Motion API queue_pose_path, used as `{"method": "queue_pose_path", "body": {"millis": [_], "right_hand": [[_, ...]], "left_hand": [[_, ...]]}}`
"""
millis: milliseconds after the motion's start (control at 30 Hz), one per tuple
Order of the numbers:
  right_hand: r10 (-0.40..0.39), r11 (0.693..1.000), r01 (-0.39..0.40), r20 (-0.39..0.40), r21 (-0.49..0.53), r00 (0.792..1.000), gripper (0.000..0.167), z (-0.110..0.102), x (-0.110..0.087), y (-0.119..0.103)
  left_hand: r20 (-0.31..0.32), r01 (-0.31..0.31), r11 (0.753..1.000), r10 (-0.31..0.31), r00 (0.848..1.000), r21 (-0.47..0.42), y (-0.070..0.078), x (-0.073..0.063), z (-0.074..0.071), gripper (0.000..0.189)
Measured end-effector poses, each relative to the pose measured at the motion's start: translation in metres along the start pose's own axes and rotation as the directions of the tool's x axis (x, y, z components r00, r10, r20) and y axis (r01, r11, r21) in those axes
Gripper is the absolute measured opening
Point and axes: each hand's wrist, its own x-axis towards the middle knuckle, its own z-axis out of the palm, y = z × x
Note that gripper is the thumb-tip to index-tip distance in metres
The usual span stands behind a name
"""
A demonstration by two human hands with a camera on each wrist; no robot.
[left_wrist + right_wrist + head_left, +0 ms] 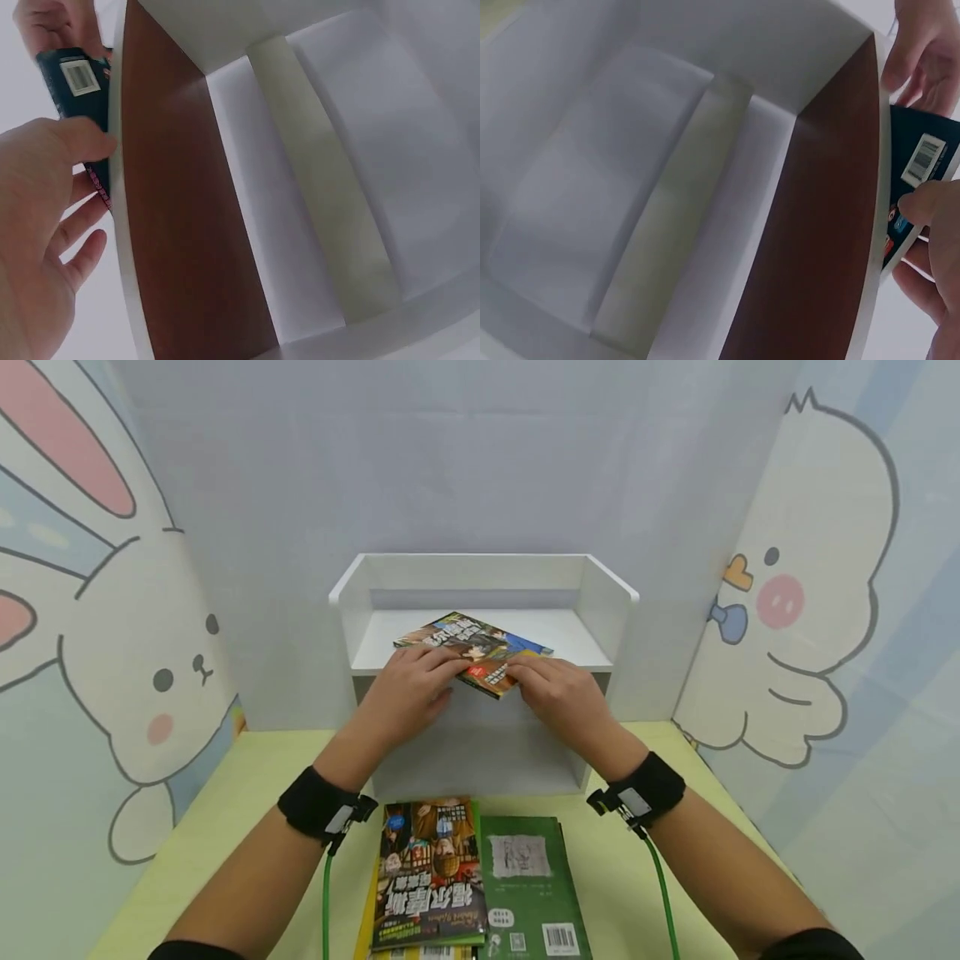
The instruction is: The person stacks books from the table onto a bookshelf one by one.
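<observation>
A colourful book (461,639) lies turned at an angle over the front edge of the upper board of a small white shelf (480,572), one corner jutting toward me. My left hand (408,689) pinches its near left edge, fingers on the cover. On the other side, my right hand (562,697) grips the near right edge the same way. Seen from below in both wrist views, the dark back cover (75,75) with its barcode (924,160) sticks out past the board, a thumb against it. The rest of the book's underside is hidden by the board.
In front of the shelf, on the yellow-green table (292,760), lie a stack of books with an illustrated cover (431,877) and a green book (532,885) to its right. Cartoon-printed curtains (817,568) stand at both sides. Green cables (663,893) run from the wrist cameras.
</observation>
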Motion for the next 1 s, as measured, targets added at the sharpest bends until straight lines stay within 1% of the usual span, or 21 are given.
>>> {"method": "queue_pose_path", "body": {"millis": [67,167,233,333,367,433,500,600,633,700,767,833,900,1000], "right_hand": [[0.021,1.0,-0.021,0.02,0.021,1.0,0.03,-0.002,-0.003,0.007],[0.06,0.997,-0.065,0.087,0.052,0.994,0.045,-0.005,-0.005,0.015],[0.085,0.993,-0.095,0.142,0.067,0.986,0.058,-0.006,-0.006,0.02],[0.118,0.987,-0.138,0.223,0.08,0.968,0.076,-0.006,-0.006,0.028],[0.122,0.985,-0.147,0.24,0.087,0.963,0.081,-0.006,-0.006,0.031],[0.124,0.985,-0.15,0.248,0.088,0.961,0.088,-0.008,-0.007,0.031],[0.1,0.988,-0.123,0.218,0.094,0.971,0.088,-0.013,-0.009,0.027],[0.012,0.997,-0.022,0.127,0.076,0.992,0.082,-0.023,-0.017,0.013],[-0.027,0.998,0.021,0.105,0.062,0.994,0.081,-0.027,-0.02,0.006],[-0.095,0.995,0.094,0.094,0.014,0.991,0.081,-0.032,-0.026,-0.005],[-0.13,0.99,0.136,0.125,-0.041,0.984,0.084,-0.034,-0.03,-0.014],[-0.133,0.985,0.15,0.177,-0.09,0.975,0.089,-0.034,-0.033,-0.019],[-0.112,0.983,0.141,0.221,-0.121,0.969,0.09,-0.031,-0.036,-0.018],[-0.069,0.986,0.106,0.264,-0.128,0.962,0.092,-0.026,-0.038,-0.011]], "left_hand": [[0.007,-0.028,0.999,0.028,1.0,-0.017,0.003,0.002,-0.001,0.049],[0.024,-0.049,0.999,0.049,0.998,-0.02,0.009,0.003,-0.002,0.052],[0.031,-0.053,0.999,0.053,0.998,-0.004,0.013,0.005,-0.001,0.054],[0.043,-0.055,0.998,0.054,0.998,0.02,0.017,0.008,0.001,0.056],[0.049,-0.053,0.998,0.051,0.997,0.024,0.017,0.01,0.001,0.057],[0.06,-0.043,0.998,0.041,0.997,0.036,0.018,0.009,-0.001,0.055],[0.057,-0.016,0.999,0.013,0.998,0.05,0.018,0.005,-0.008,0.053],[0.024,0.027,0.996,-0.029,0.999,0.085,0.018,-0.011,-0.023,0.051],[0.012,0.037,0.995,-0.039,0.999,0.093,0.019,-0.018,-0.028,0.051],[0.007,0.044,0.993,-0.045,0.999,0.114,0.021,-0.029,-0.036,0.052],[0.027,0.04,0.991,-0.044,0.999,0.124,0.023,-0.039,-0.038,0.054],[0.054,0.033,0.991,-0.04,0.998,0.129,0.025,-0.044,-0.036,0.058],[0.074,0.03,0.991,-0.04,0.996,0.133,0.024,-0.047,-0.031,0.064],[0.09,0.022,0.99,-0.035,0.995,0.141,0.023,-0.046,-0.023,0.071]]}}
